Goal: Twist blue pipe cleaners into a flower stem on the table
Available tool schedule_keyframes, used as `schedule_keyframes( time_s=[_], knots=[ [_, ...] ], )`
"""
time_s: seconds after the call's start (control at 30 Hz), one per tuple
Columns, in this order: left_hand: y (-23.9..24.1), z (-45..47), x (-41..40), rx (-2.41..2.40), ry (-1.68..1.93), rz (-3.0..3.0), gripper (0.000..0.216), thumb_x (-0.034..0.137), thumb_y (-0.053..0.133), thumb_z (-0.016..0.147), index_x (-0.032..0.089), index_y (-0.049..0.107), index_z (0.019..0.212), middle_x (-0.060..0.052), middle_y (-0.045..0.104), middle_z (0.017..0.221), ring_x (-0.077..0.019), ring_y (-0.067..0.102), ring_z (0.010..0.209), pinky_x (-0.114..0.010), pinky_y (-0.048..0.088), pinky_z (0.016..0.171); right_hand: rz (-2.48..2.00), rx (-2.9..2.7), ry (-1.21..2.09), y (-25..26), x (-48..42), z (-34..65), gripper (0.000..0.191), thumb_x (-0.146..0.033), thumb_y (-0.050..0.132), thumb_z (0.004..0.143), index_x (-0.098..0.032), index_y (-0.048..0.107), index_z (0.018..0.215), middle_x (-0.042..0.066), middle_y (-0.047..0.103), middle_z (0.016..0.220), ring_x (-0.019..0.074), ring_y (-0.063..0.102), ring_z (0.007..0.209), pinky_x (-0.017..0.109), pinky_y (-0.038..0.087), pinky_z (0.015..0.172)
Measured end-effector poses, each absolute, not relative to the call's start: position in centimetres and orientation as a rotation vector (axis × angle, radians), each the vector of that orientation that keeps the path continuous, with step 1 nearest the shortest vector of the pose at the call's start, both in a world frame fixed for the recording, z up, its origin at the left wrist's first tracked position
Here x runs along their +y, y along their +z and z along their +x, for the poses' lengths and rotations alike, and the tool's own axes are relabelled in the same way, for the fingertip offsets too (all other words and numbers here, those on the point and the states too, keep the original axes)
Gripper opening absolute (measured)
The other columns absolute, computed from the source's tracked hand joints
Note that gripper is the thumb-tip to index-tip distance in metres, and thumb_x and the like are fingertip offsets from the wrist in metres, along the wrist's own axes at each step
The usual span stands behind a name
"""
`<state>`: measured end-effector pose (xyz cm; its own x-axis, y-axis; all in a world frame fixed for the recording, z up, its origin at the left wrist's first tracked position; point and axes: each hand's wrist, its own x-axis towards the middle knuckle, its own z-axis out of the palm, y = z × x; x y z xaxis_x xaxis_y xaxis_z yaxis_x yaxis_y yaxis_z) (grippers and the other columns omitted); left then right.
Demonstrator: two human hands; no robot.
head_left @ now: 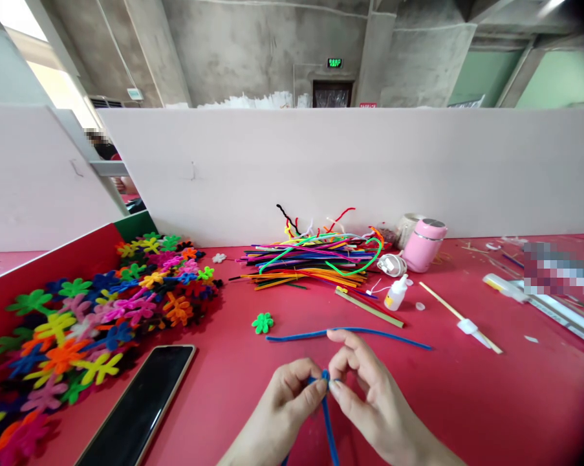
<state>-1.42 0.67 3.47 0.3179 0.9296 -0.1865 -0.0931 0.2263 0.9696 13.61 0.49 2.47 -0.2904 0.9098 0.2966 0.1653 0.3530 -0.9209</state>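
Between my fingertips is a blue pipe cleaner, bent into a small loop at its top, with its tail hanging down toward me. My left hand pinches it from the left side. From the right, my right hand grips the same bend between thumb and index finger. Just beyond my hands a second blue pipe cleaner lies across the table, partly behind my right fingers. A green pipe-cleaner flower rests to its left.
Several colourful pipe-cleaner flowers are heaped at left, beside a phone. Bundled pipe cleaners lie at the back. A pink bottle, a glue bottle and a wooden stick are on the right. A white partition borders the table.
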Motion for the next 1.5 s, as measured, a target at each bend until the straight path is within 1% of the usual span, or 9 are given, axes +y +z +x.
schedule_keyframes(
  time_s=[0.2, 0.37, 0.53, 0.7, 0.97, 1.13, 1.3, 1.4, 1.5],
  knots=[
    [3.5, -1.0, 0.3, 1.105, 0.930, 1.434, 0.021, 0.029, 0.051, 0.075, 0.017, 0.050, 0.058, 0.003, 0.040, 0.057, -0.0115, 0.034, 0.057, -0.021, 0.030, 0.056, -0.881, -1.366, 1.505, 2.4, 1.2, 13.6, 0.038, -0.020, 0.049, 0.073, -0.021, 0.037, 0.109, -0.004, 0.043, 0.068, 0.0103, 0.044, 0.062, 0.022, 0.037, 0.059],
    [3.5, -0.8, 0.1, 1.149, 0.920, 1.615, 0.020, 0.025, 0.046, 0.078, 0.017, 0.052, 0.061, 0.001, 0.044, 0.060, -0.0123, 0.038, 0.058, -0.021, 0.031, 0.057, -0.853, -1.182, 1.714, 2.4, 1.4, 13.7, 0.034, -0.018, 0.053, 0.070, -0.020, 0.042, 0.102, -0.005, 0.044, 0.066, 0.0085, 0.042, 0.059, 0.021, 0.033, 0.059],
    [2.7, -0.4, 0.3, 1.122, 0.983, 1.464, 0.021, 0.028, 0.049, 0.077, 0.016, 0.054, 0.061, 0.002, 0.044, 0.055, -0.0112, 0.037, 0.054, -0.021, 0.031, 0.054, -0.895, -1.206, 1.666, 2.5, 1.7, 13.9, 0.035, -0.020, 0.056, 0.071, -0.019, 0.043, 0.103, -0.005, 0.045, 0.066, 0.0085, 0.042, 0.059, 0.021, 0.032, 0.059],
    [2.4, 0.0, 0.7, 1.099, 0.923, 1.118, 0.023, 0.032, 0.056, 0.072, 0.014, 0.055, 0.057, 0.002, 0.051, 0.047, -0.0102, 0.043, 0.046, -0.021, 0.034, 0.050, -0.928, -1.169, 1.563, 2.2, 1.9, 13.9, 0.029, -0.022, 0.051, 0.078, -0.018, 0.044, 0.106, -0.005, 0.044, 0.067, 0.0084, 0.043, 0.062, 0.022, 0.033, 0.064],
    [2.2, 0.2, 0.5, 1.002, 0.924, 0.976, 0.018, 0.025, 0.059, 0.070, 0.013, 0.058, 0.058, 0.000, 0.056, 0.046, -0.0098, 0.047, 0.044, -0.021, 0.037, 0.049, -0.946, -1.268, 1.473, 1.3, 2.3, 13.9, 0.034, -0.024, 0.055, 0.076, -0.018, 0.043, 0.107, -0.005, 0.046, 0.064, 0.0084, 0.043, 0.058, 0.022, 0.034, 0.057],
    [2.0, 0.0, 0.7, 0.974, 1.006, 0.813, 0.015, 0.021, 0.061, 0.069, 0.013, 0.061, 0.057, 0.000, 0.058, 0.050, -0.0091, 0.049, 0.049, -0.020, 0.038, 0.053, -0.960, -1.287, 1.440, 1.2, 2.1, 14.0, 0.030, -0.028, 0.052, 0.079, -0.019, 0.046, 0.106, -0.004, 0.048, 0.066, 0.0092, 0.048, 0.062, 0.023, 0.038, 0.063],
    [2.1, -0.4, 0.9, 0.893, 1.138, 0.728, 0.010, 0.018, 0.061, 0.070, 0.013, 0.063, 0.061, 0.001, 0.056, 0.058, -0.0084, 0.048, 0.057, -0.019, 0.039, 0.059, -0.924, -1.256, 1.634, 1.7, 1.8, 13.8, 0.028, -0.034, 0.048, 0.082, -0.017, 0.052, 0.103, 0.002, 0.057, 0.079, 0.0145, 0.055, 0.077, 0.030, 0.041, 0.073],
    [2.0, -0.5, 1.0, 0.888, 1.177, 0.786, 0.010, 0.018, 0.060, 0.071, 0.014, 0.063, 0.063, 0.002, 0.053, 0.059, -0.0080, 0.047, 0.058, -0.019, 0.039, 0.059, -0.812, -1.291, 1.760, 1.8, 1.4, 13.3, 0.031, -0.037, 0.042, 0.084, -0.014, 0.057, 0.097, 0.004, 0.060, 0.078, 0.0154, 0.056, 0.075, 0.031, 0.041, 0.075],
    [2.0, -0.6, 1.0, 0.932, 1.199, 0.838, 0.012, 0.019, 0.060, 0.071, 0.013, 0.061, 0.060, 0.004, 0.047, 0.059, -0.0066, 0.044, 0.056, -0.018, 0.038, 0.055, -0.778, -1.269, 1.827, 1.9, 0.9, 12.8, 0.033, -0.039, 0.043, 0.084, -0.015, 0.057, 0.100, 0.005, 0.061, 0.081, 0.0154, 0.056, 0.076, 0.031, 0.040, 0.075]
  ],
)
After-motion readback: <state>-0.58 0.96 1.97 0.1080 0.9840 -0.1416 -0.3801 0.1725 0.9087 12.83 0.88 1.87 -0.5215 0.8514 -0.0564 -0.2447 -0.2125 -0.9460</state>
